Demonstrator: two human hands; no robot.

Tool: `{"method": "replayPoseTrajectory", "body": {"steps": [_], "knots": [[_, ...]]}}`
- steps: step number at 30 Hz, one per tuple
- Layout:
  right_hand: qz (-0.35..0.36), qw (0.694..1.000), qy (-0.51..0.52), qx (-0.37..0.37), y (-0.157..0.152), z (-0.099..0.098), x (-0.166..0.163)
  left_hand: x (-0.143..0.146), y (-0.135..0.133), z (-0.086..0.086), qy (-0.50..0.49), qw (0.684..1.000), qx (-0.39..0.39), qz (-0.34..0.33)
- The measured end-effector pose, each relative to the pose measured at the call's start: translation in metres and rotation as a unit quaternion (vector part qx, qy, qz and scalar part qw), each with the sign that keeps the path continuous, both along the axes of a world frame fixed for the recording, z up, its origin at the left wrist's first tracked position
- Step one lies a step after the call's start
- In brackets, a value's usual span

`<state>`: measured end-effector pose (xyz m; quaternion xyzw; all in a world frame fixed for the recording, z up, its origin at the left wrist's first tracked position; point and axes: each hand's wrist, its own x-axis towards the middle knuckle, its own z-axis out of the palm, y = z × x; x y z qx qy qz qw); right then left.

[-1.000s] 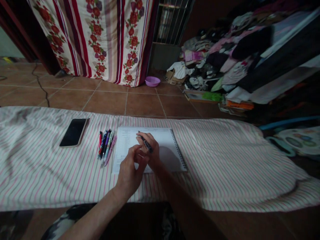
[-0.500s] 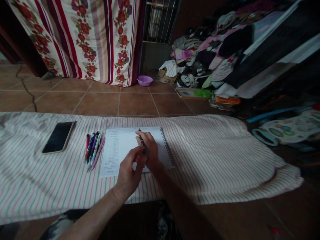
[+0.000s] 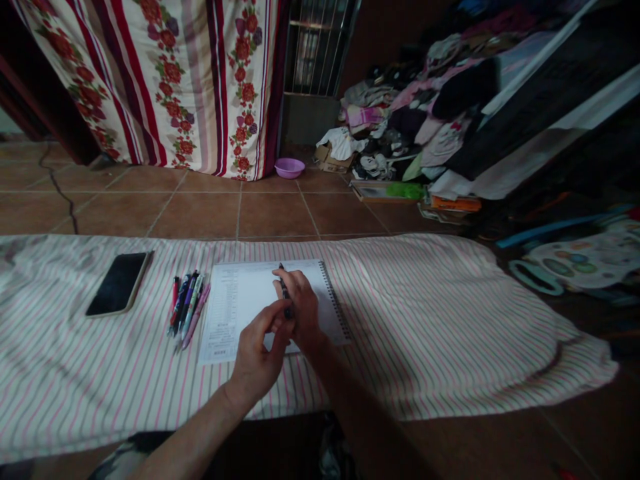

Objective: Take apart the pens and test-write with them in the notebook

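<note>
A dark pen (image 3: 285, 292) stands out between my two hands, over a spiral notebook (image 3: 255, 287) with white pages. My right hand (image 3: 305, 310) is closed around the pen, fingers curled, above the right half of the page. Just below, my left hand (image 3: 257, 350) pinches at the pen's near end with thumb and fingertips. Part of the pen is hidden by the fingers. Along the notebook's left side lies a sheet with printed lines (image 3: 220, 320). Left of that rests a bunch of several pens (image 3: 187, 307) in mixed colours.
A dark-screened phone (image 3: 119, 285) lies at the left on the striped cloth (image 3: 425, 320). Beyond the tiled floor (image 3: 200, 207) are a floral curtain (image 3: 200, 87), a purple basin (image 3: 289, 168) and a heap of clothes (image 3: 395, 127) at the right.
The whole view has shifted slightly, so the cloth and notebook sit a little lower. Both hands stay at the pen with almost no change in grip.
</note>
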<state>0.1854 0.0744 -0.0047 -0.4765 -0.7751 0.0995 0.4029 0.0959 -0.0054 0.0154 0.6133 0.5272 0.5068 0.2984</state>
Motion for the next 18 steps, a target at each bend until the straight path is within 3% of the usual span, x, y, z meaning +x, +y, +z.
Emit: {"method": "replayPoseTrajectory", "body": {"steps": [18], "knots": [[0.008, 1.000, 0.002, 0.013, 0.0007, -0.0038, -0.0078, -0.0072, -0.0008, -0.0003, 0.004, 1.000, -0.001, 0.000]]}}
